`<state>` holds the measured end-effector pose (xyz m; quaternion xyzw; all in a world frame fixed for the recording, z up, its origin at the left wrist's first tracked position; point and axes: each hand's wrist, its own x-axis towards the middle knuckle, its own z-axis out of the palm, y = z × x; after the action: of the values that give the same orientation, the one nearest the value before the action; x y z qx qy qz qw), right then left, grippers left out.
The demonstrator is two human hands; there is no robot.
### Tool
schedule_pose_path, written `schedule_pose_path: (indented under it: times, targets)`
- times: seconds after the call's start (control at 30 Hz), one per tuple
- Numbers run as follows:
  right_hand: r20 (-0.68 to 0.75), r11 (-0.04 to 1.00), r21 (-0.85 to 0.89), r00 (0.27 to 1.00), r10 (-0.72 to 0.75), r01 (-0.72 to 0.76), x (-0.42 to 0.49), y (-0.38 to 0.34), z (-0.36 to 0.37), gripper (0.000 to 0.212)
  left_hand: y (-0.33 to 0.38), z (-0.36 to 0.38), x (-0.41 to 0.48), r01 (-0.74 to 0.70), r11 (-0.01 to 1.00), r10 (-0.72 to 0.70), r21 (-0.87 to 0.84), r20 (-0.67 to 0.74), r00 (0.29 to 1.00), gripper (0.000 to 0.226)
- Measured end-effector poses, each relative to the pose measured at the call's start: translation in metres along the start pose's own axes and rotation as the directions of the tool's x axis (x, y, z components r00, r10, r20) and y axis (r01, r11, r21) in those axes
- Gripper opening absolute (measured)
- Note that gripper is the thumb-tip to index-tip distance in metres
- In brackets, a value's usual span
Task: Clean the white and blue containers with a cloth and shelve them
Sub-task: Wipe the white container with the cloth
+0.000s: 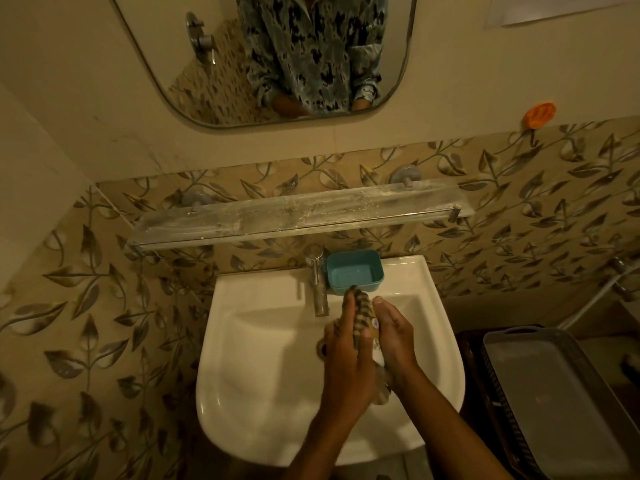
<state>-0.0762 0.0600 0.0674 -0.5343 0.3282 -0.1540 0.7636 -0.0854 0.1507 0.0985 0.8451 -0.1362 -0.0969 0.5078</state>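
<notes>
Over the white sink (263, 341) my left hand (346, 362) presses a striped cloth (360, 313) against a white container (375, 341) with a yellow label. My right hand (394, 337) grips that container from the right side; most of it is hidden between hands and cloth. A blue container (355, 270), open and empty, sits on the sink's back rim right of the tap (318, 282). The glass shelf (298, 216) above the sink carries nothing but white smears.
A mirror (270, 57) hangs above the shelf and reflects a person's patterned shirt. An orange soap holder (539, 114) sticks to the wall at the upper right. A dark basket with a grey lid (540, 393) stands right of the sink.
</notes>
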Motion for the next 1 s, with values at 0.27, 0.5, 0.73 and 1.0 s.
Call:
schedule_pose_path:
  times: [0.27, 0.5, 0.73, 1.0]
  targets:
    - [0.137, 0.995, -0.082, 0.990, -0.046, 0.058, -0.005, 0.002, -0.009, 0.025, 0.005, -0.001, 0.004, -0.020, 1.000, 0.020, -0.012, 0.011, 1.000, 0.050]
    - [0.264, 0.993, -0.091, 0.963, -0.051, 0.078, -0.010, 0.001, -0.010, 0.026, 0.005, -0.017, 0.040, 0.125, 0.991, -0.128, -0.052, -0.045, 0.991, 0.044]
    - [-0.048, 0.988, -0.091, 0.990, -0.131, 0.126, 0.000, -0.005, -0.004, 0.025, 0.007, 0.017, -0.020, 0.042, 0.997, -0.046, -0.063, -0.054, 0.997, 0.052]
    - [0.256, 0.983, -0.130, 0.963, -0.090, 0.126, 0.000, -0.011, -0.006, 0.024, 0.010, -0.005, 0.008, 0.072, 0.994, -0.080, -0.077, -0.108, 0.991, 0.052]
